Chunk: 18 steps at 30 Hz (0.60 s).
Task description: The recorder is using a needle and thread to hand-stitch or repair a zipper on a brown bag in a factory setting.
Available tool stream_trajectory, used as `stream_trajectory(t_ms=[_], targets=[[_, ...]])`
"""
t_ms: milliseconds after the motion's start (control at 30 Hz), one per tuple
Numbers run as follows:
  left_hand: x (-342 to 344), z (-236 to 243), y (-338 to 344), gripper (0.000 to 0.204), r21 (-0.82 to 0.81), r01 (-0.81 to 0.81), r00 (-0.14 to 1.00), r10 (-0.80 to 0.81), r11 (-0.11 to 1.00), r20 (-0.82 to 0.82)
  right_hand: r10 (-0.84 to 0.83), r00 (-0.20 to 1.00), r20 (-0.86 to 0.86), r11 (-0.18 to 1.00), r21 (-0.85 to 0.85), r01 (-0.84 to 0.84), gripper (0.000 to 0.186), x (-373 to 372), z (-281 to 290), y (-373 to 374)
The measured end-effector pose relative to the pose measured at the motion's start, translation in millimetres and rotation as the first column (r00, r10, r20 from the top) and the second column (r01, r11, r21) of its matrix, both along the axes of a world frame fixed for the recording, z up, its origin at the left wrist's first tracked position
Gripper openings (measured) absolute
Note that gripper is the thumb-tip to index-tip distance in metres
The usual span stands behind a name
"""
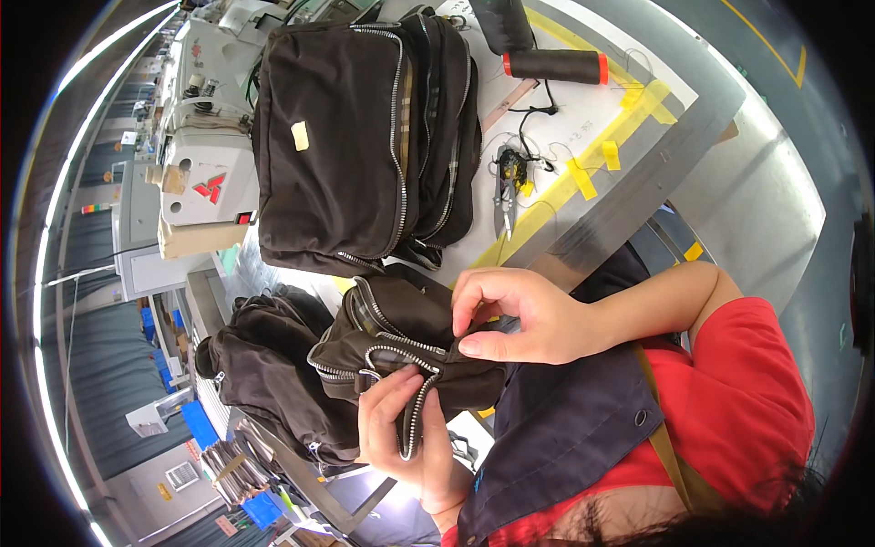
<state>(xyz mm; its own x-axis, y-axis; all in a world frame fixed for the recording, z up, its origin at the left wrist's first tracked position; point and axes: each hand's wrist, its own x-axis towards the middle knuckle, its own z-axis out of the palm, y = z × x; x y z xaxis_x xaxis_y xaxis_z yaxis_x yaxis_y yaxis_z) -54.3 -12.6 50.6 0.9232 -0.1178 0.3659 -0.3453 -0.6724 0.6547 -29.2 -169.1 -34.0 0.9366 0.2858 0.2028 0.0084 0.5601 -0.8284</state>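
Note:
A small brown bag (383, 310) with open silver zippers lies in front of me. My left hand (401, 438) grips its lower zipper edge, fingers behind the fabric. My right hand (529, 319) curls at the bag's right part, thumb and forefinger at the fabric. A crumpled brown bag (264, 365) lies to the left. Above, a larger brown bag (328, 146) with several zippers and a small pale tag rests on white paper edged with yellow tape.
Thread snips (506, 196) and a dark thread cone (556, 67) lie on the paper. A white sewing machine (205, 155) stands at the left. A metal surface (747, 210) is at the right. Blue bins (200, 424) and papers are at the lower left.

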Motion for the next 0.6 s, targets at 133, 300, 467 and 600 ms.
stream_trajectory(t_ms=[133,300,467,600], targets=[[-4.2,-3.4,4.2,0.016,0.027,0.011,1.000,-0.011,1.000,0.014,-0.032,0.996,0.086,0.999,-0.005,0.033,0.013,-0.6,1.3,-0.7],[-7.9,-7.6,9.4,0.016,0.037,0.021,1.000,-0.022,0.999,0.011,-0.091,0.971,0.219,0.972,-0.192,0.134,0.014,-1.1,3.2,-6.0],[-10.1,-12.1,12.4,0.017,0.065,0.027,0.998,-0.031,0.998,0.060,-0.118,0.961,0.251,0.962,-0.212,0.174,0.013,-2.0,6.3,-4.2],[-9.5,-14.2,15.2,0.018,0.090,0.046,0.997,-0.051,0.995,0.058,-0.105,0.973,0.207,0.955,-0.252,0.157,0.012,-1.7,8.0,-3.2]])
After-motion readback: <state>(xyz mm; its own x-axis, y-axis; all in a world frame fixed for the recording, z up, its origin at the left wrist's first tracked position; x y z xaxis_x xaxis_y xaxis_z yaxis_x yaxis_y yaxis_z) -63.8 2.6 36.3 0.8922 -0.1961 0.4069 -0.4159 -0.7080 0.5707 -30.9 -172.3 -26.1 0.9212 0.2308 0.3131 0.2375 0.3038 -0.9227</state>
